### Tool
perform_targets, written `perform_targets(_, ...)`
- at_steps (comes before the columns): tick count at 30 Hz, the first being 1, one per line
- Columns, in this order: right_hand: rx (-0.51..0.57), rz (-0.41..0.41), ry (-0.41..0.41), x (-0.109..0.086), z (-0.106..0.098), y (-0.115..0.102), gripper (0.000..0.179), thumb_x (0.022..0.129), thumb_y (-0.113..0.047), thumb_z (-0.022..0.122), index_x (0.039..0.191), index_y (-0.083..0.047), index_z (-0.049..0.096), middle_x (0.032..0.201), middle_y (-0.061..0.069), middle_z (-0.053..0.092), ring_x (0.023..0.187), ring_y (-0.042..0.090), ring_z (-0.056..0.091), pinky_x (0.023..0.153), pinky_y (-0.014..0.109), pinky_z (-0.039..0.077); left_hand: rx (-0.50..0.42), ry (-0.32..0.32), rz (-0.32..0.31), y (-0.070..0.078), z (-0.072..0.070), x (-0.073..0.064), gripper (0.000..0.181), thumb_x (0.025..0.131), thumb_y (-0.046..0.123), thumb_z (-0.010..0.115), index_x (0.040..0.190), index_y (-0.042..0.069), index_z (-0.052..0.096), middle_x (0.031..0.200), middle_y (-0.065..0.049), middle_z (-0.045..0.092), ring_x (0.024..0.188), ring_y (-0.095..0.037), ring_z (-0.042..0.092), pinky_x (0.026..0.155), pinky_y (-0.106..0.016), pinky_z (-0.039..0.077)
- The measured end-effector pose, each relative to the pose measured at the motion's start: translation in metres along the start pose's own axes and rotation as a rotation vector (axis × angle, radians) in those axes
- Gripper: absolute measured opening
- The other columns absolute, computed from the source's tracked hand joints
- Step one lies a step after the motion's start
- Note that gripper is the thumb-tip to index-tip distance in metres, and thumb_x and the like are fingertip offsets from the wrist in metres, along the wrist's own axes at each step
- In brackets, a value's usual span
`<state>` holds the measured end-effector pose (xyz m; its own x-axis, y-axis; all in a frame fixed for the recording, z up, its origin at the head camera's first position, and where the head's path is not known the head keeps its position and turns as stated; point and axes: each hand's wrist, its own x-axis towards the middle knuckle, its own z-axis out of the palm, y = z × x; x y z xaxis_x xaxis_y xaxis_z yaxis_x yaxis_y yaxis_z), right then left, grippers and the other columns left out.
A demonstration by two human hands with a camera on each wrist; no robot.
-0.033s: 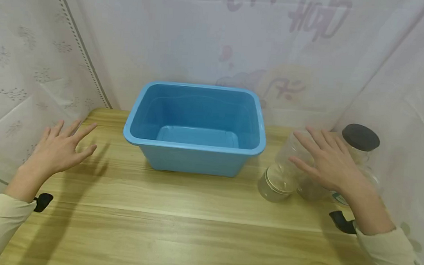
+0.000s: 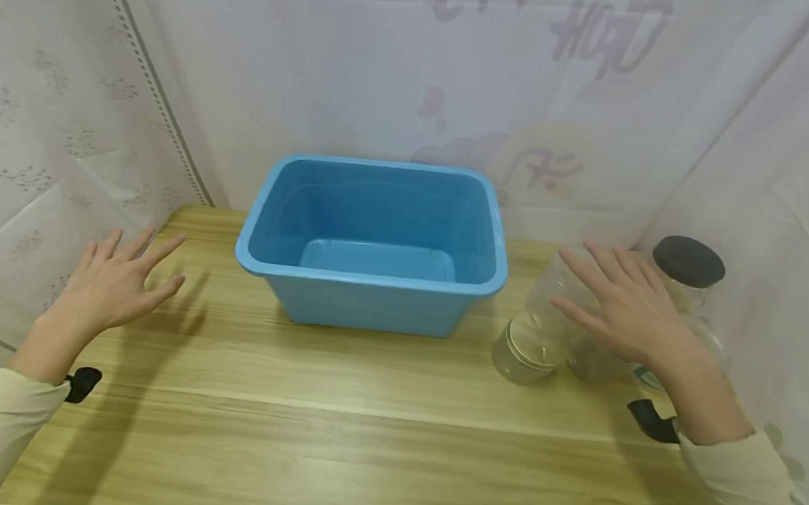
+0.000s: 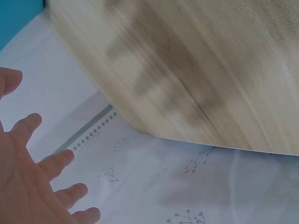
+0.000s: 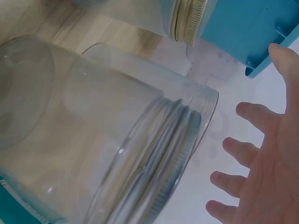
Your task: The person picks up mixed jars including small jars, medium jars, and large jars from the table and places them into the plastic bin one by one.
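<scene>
My left hand [image 2: 112,285] hovers above the left side of the table with its fingers spread, holding nothing. In the left wrist view that hand [image 3: 32,177] casts a shadow on the wood. Over a group of clear jars at the right, my right hand [image 2: 629,311] is held with fingers outstretched. A short jar with a gold-rimmed lid [image 2: 526,349] stands to the left of it. Behind the hand rises a jar with a black lid [image 2: 689,261]. A large clear jar [image 4: 93,107] lies close to the right wrist camera; the right hand [image 4: 261,163] appears apart from it. The hand partly hides other jars.
A blue plastic bin [image 2: 369,306] stands at the middle back of the wooden table [image 2: 363,445], with nothing visible inside. Printed white cloth [image 2: 360,77] hangs behind the table and along both sides.
</scene>
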<state>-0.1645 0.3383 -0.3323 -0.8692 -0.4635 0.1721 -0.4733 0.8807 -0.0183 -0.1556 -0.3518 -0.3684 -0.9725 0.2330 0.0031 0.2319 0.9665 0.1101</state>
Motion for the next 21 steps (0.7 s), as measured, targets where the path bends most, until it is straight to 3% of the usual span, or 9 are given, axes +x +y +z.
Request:
perform_targets(7, 0.027, 0.018, -0.039, 0.006, 0.000, 0.001, 0.075, 0.100, -0.052, 0.059, 0.161, -0.017, 0.032, 0.162, 0.022, 0.022, 0.142, 0.053, 0.020, 0.109, 0.072, 0.015, -0.017, -0.011, -0.012, 0.001, -0.002, -0.001, 0.070, 0.106, 0.051, 0.043, 0.165, 0.023, 0.017, 0.160, -0.033, 0.016, 0.135, -0.070, 0.008, 0.104, -0.080, 0.003)
perform_targets(11, 0.122, 0.012, -0.011, 0.011, 0.001, 0.003, 0.072, 0.101, -0.046, 0.061, 0.160, -0.016, 0.033, 0.162, 0.022, 0.025, 0.140, 0.054, 0.025, 0.106, 0.074, 0.020, -0.059, -0.014, -0.017, 0.002, -0.004, -0.002, 0.071, 0.106, 0.051, 0.042, 0.165, 0.023, 0.014, 0.161, -0.032, 0.013, 0.135, -0.070, 0.007, 0.104, -0.080, 0.002)
perform_targets(15, 0.270, 0.003, 0.038, 0.015, 0.002, 0.003, 0.068, 0.102, -0.037, 0.062, 0.160, -0.014, 0.034, 0.161, 0.020, 0.027, 0.141, 0.051, 0.028, 0.107, 0.072, 0.022, -0.197, 0.009, 0.015, 0.004, -0.006, -0.002, 0.071, 0.107, 0.045, 0.046, 0.164, 0.012, 0.018, 0.159, -0.035, 0.014, 0.138, -0.065, 0.009, 0.110, -0.074, 0.002)
perform_targets(18, 0.361, -0.010, 0.081, 0.018, 0.002, -0.001, 0.065, 0.103, -0.031, 0.062, 0.159, -0.013, 0.036, 0.161, 0.017, 0.030, 0.143, 0.046, 0.027, 0.111, 0.068, 0.021, -0.327, 0.037, 0.056, 0.006, -0.010, 0.001, 0.068, 0.108, 0.037, 0.048, 0.162, 0.006, 0.020, 0.157, -0.037, 0.018, 0.140, -0.061, 0.015, 0.110, -0.072, 0.009)
perform_targets(21, 0.429, -0.046, 0.154, 0.020, 0.004, -0.006, 0.060, 0.101, -0.023, 0.064, 0.155, -0.009, 0.042, 0.158, 0.016, 0.037, 0.143, 0.042, 0.030, 0.114, 0.062, 0.021, -0.450, 0.025, 0.046, 0.012, -0.016, 0.003, 0.067, 0.109, 0.035, 0.046, 0.164, 0.011, 0.016, 0.161, -0.032, 0.016, 0.140, -0.060, 0.016, 0.107, -0.075, 0.014)
